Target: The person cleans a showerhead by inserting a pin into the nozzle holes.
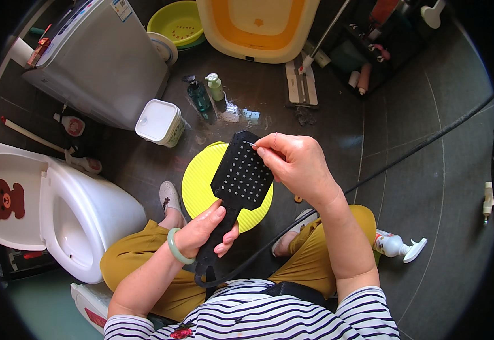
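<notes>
My left hand [204,229], with a pale green bangle at the wrist, is wrapped round the handle of a black shower head [239,170]. Its flat face, dotted with rows of small light nozzles, is turned up toward me. At the upper edge of that face, my right hand [295,158] pinches a thin pale pick [251,144] against the nozzles; most of the pick is hidden by the fingers. From the handle's lower end a black hose [366,180] loops and runs off to the upper right. Below the shower head is a round, ridged yellow top [197,181].
A toilet [82,226] stands open at left, below a grey washing machine [111,62]. Ahead are a lidded white tub [157,122], two pump bottles [197,93], a flat mop [302,85] and an orange-white basin [258,54]. A spray bottle [391,243] lies by my right knee.
</notes>
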A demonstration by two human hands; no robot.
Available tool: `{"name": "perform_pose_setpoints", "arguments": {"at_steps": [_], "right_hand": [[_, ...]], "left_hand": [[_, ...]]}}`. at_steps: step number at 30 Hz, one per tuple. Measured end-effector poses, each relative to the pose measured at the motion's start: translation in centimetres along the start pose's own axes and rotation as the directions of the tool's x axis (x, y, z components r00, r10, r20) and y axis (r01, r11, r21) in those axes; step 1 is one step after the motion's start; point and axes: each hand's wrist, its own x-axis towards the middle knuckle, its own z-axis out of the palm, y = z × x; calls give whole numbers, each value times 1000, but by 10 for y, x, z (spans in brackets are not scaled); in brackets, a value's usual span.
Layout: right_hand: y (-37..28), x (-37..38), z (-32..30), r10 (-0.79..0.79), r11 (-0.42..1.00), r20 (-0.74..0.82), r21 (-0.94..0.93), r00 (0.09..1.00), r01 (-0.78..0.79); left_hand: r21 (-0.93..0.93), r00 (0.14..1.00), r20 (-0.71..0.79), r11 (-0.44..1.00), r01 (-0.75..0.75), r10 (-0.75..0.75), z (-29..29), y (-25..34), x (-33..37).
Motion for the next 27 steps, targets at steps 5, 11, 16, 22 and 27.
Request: {"name": "perform_pose_setpoints", "arguments": {"at_steps": [5,11,16,22,27], "right_hand": [[-1,0,-1,-30,999,-12,-32,999,29],[0,0,-1,-84,996,-42,-45,996,82],[1,0,-1,-131,990,-63,-58,989,128],[1,0,-2,-129,989,-52,-76,990,125],[0,-1,-2,-148,985,-61,-94,987,142]], "left_hand": [[26,1000,-20,1000,0,0,2,2,0],[72,999,-53,997,-6,9,3,2,0],[63,1000,-26,998,-13,14,4,3,1],[53,999,-40,999,7,-4,4,3,0],[61,999,-43,998,5,-3,3,2,1]]}}
